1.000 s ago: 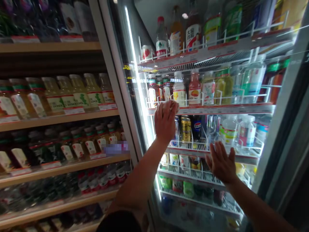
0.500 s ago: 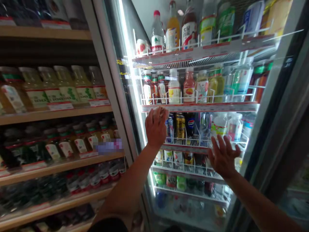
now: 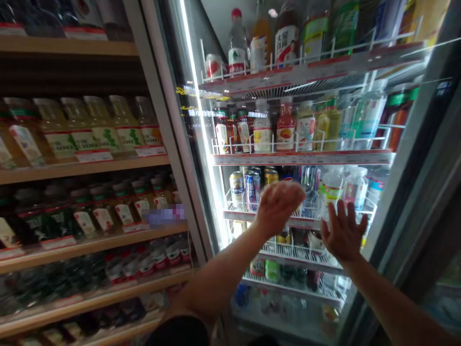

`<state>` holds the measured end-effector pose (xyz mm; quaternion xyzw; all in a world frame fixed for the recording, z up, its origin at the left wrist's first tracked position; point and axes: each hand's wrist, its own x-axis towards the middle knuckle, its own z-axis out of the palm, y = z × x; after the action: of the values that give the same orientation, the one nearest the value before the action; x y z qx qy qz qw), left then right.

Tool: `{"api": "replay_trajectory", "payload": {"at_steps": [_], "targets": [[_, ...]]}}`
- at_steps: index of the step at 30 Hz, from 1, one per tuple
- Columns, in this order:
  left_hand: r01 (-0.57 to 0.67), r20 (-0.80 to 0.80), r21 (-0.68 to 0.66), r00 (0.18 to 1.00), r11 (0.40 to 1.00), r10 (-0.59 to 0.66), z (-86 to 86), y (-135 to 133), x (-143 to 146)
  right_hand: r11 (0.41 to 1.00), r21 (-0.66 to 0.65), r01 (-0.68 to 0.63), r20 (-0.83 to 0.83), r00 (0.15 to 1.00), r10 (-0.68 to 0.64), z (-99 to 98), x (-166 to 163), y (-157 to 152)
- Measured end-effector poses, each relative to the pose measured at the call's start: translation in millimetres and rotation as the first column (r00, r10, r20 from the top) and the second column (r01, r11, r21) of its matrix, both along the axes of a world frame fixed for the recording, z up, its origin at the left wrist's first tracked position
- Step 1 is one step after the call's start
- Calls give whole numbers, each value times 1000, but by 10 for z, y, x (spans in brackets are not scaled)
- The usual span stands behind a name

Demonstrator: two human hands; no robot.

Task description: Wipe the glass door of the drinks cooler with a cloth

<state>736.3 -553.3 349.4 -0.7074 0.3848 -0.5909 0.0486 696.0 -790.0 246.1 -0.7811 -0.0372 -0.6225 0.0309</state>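
My left hand (image 3: 280,205) hangs in front of the fridge's third wire shelf (image 3: 240,216), blurred, with its fingers curled forward; nothing shows in it. Just left of it stand a pale can (image 3: 236,188) and a blue can (image 3: 253,191), with a gold can (image 3: 271,176) behind. My right hand (image 3: 344,235) is open, fingers spread upward and palm facing the shelves, below clear water bottles (image 3: 332,186).
Above is a shelf of juice and tea bottles (image 3: 285,130), and lower shelves hold cans (image 3: 272,270). Wooden shelves at left carry yellow drink bottles (image 3: 97,130). A grey fridge post (image 3: 169,144) stands between them. A dark door frame (image 3: 418,163) runs down the right.
My left hand has dropped from the upper left of the can shelf and swung right, uncovering the pale can. My right hand has stayed open and moved slightly right.
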Motion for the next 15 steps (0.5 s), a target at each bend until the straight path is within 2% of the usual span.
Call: {"api": "replay_trajectory", "payload": {"at_steps": [1, 2, 3, 4, 6, 8, 9, 10, 11, 12, 14, 15], "targets": [[48, 25, 184, 998, 982, -54, -146, -1, -8, 1000, -5, -2, 4, 1000, 2, 0, -2, -3], [69, 31, 276, 996, 959, -81, -235, 27, -6, 1000, -8, -3, 5, 1000, 3, -2, -1, -5], [74, 34, 304, 996, 950, -88, -246, 82, 5, 1000, -10, -4, 5, 1000, 4, -5, 1, -6], [58, 31, 259, 997, 964, -68, -182, 157, 24, 1000, -11, -6, 6, 1000, 6, -9, 5, -6], [-17, 19, -8, 1000, 1000, 17, 83, 328, 66, 1000, -16, -7, 12, 1000, 7, -16, 14, -2], [-80, 1, -269, 996, 960, 84, 298, 462, 88, 1000, -19, -3, 19, 1000, 3, -20, 19, 2], [-82, 2, -335, 996, 939, 87, 316, 501, 87, 1000, -19, 0, 19, 1000, 1, -20, 20, 3], [-53, 16, -333, 998, 942, 61, 267, 520, 78, 1000, -18, 3, 17, 1000, -3, -18, 21, 3], [2, 36, -255, 999, 967, 7, 165, 525, 63, 1000, -18, 7, 15, 1000, -6, -17, 20, 2], [69, 48, -111, 997, 991, -64, 43, 521, 46, 1000, -20, 9, 15, 1000, -8, -15, 20, 2], [170, 31, 195, 983, 966, -179, -124, 519, 23, 1000, -26, 11, 17, 1000, -10, -12, 18, 0], [182, 20, 272, 981, 945, -194, -115, 533, 22, 1000, -26, 12, 19, 1000, -11, -11, 18, 1]]}}
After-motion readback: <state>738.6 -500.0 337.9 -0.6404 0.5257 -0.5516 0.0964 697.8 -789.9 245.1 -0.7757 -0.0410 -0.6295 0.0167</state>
